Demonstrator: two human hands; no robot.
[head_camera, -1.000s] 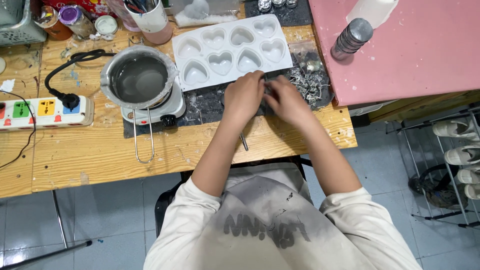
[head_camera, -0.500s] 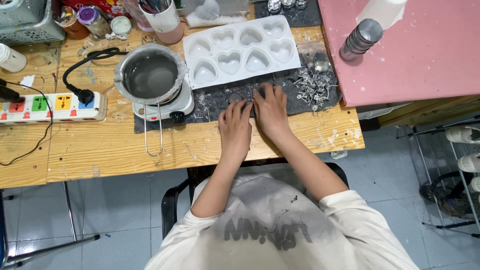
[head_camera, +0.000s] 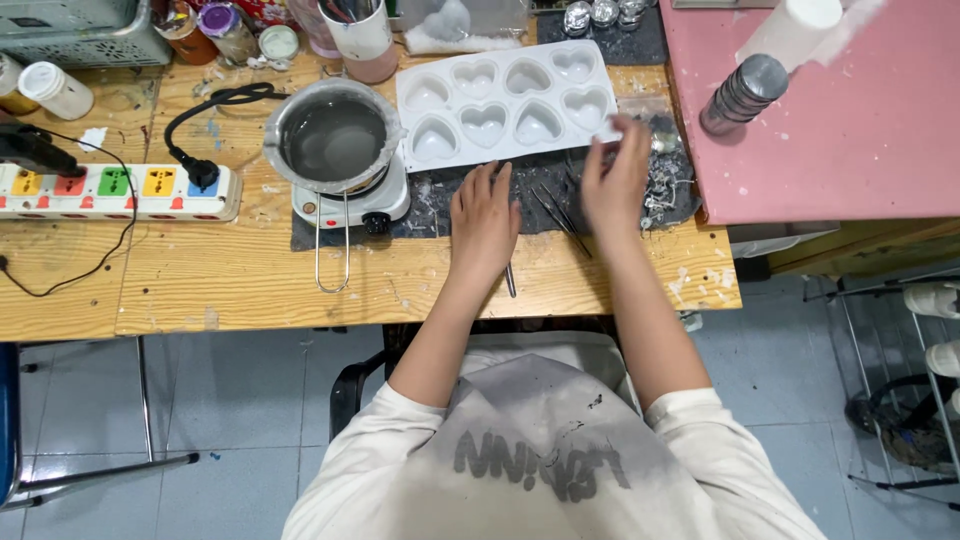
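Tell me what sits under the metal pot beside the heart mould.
The metal pot rests on a small white electric hotplate, which stands on a dark mat on the wooden table. The pot hides the hotplate's heating surface.

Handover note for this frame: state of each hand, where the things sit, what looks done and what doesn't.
Left hand: flat on the dark mat, palm down, holding nothing visible.
Right hand: raised at the right corner of the white heart mould; whether it grips anything cannot be told.
Thin metal sticks lie between the hands.
Pot of grey liquid sits on the small hotplate, left of the mould.
Done: nothing poured; all cavities look empty.
Left: filling.
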